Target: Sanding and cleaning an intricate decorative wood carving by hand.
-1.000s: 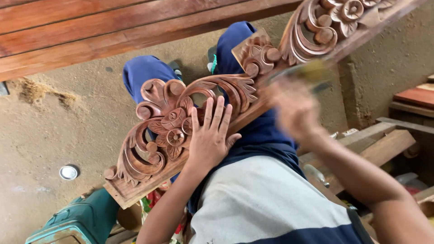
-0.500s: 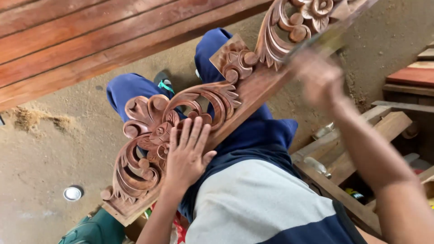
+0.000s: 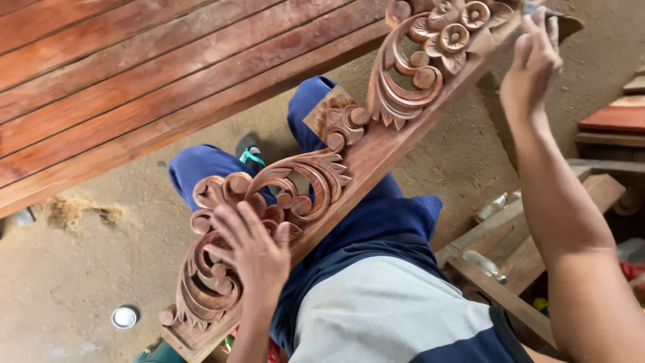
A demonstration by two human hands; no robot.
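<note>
A long reddish-brown carved wooden panel, cut with scrolls, leaves and flowers, lies slanted across my lap from lower left to upper right. My left hand rests flat on the lower scrollwork with its fingers spread, gripping nothing. My right hand is up at the panel's far end, beside the flower carvings. Its fingers pinch a small dark sheet against the panel's edge. My blue trousers and grey-and-navy shirt show below the panel.
Red-brown planks fill the upper left above a dusty earthen floor. On that floor lie a sawdust heap and a round metal lid. At the right are a wooden frame and stacked timber.
My right hand has travelled up along the panel from its middle to the far end. My left hand slid down toward the lower scrolls. The view shifted, so the panel sits steeper.
</note>
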